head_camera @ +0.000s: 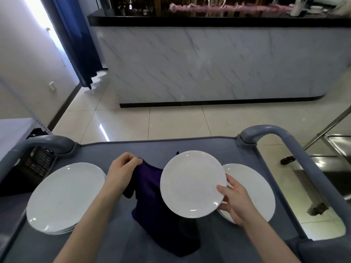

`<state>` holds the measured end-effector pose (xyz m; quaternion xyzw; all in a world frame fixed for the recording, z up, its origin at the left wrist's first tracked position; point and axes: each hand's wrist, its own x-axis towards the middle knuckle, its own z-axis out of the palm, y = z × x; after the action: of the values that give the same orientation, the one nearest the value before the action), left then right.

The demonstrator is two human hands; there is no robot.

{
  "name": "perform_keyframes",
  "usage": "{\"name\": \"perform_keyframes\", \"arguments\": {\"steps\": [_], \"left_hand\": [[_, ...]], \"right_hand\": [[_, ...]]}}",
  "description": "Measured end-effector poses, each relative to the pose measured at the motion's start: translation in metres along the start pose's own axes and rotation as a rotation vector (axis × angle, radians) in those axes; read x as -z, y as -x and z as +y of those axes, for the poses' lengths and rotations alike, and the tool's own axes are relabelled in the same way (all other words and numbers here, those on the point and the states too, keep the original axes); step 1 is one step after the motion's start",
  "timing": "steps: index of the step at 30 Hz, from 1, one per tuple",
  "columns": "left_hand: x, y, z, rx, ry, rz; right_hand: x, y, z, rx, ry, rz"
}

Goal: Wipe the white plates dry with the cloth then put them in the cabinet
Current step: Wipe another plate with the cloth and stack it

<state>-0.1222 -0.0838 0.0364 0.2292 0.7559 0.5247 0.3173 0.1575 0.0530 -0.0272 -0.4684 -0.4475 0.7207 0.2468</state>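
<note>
Gripping the rim of a round white ceramic plate [192, 184], the right hand [234, 202] has its thumb laid over the upper face and its fingers curled underneath. The plate is held off the surface and tipped a little toward the person. Holding it by the edge seems meant to leave nearly the whole face bare for wiping.

The left hand [121, 171] is closed in a pinch on the top corner of a dark purple cloth [150, 186]. The cloth hangs from the fingers and pools on the surface below, its right side passing under the raised plate. Lifting it by a corner probably serves to shake it out before bringing it to the plate; cloth and plate face do not appear to be touching yet.

Just behind the right hand, another flat white plate [254, 186] lies on the right, possibly the top of a low pile. A stack of white plates [64, 196] sits well apart on the left. The split likely separates wiped plates from unwiped ones, though I cannot tell which side is which.

Everything rests on a grey plastic cart top [114, 234]. No cabinet can be identified in view.
</note>
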Motion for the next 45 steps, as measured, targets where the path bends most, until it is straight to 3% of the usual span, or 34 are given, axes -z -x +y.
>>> {"name": "perform_keyframes", "arguments": {"steps": [3, 6, 9, 11, 14, 15, 19, 27, 30, 34, 40, 45], "left_hand": [[-0.008, 0.018, 0.025, -0.094, 0.08, -0.096], [-0.032, 0.032, 0.023, -0.155, 0.016, -0.336], [-0.06, 0.042, 0.002, -0.267, -0.341, -0.55], [-0.067, 0.041, -0.014, -0.389, -0.568, -0.459], [-0.057, 0.033, -0.035, -0.55, -0.626, -0.129], [-0.055, 0.032, -0.041, -0.547, -0.68, -0.109], [-0.071, 0.047, -0.062, -0.442, -0.908, -0.294], [-0.108, 0.067, -0.048, -0.527, -0.789, -0.402], [-0.115, 0.047, -0.033, -0.566, -0.851, -0.403], [-0.117, 0.013, -0.011, -0.486, -0.812, -0.349], [-0.091, 0.004, -0.015, -0.578, -0.82, -0.208], [-0.07, 0.036, -0.041, -0.599, -0.602, -0.262]], "right_hand": [[-0.011, 0.002, -0.007, 0.036, -0.002, -0.035], [-0.023, 0.005, -0.011, 0.06, -0.007, -0.053], [-0.033, 0.009, -0.012, 0.071, -0.03, -0.074], [-0.034, 0.012, -0.012, 0.066, -0.053, -0.067], [-0.032, 0.015, -0.014, 0.061, -0.081, -0.047], [-0.032, 0.017, -0.014, 0.067, -0.085, -0.048], [-0.039, 0.023, -0.018, 0.113, -0.12, -0.068], [-0.046, 0.032, -0.021, 0.128, -0.071, -0.074], [-0.047, 0.037, -0.023, 0.146, -0.064, -0.108], [-0.046, 0.046, -0.027, 0.169, -0.06, -0.145], [-0.035, 0.046, -0.044, 0.225, -0.115, -0.085], [-0.032, 0.042, -0.05, 0.257, -0.178, -0.015]]}}
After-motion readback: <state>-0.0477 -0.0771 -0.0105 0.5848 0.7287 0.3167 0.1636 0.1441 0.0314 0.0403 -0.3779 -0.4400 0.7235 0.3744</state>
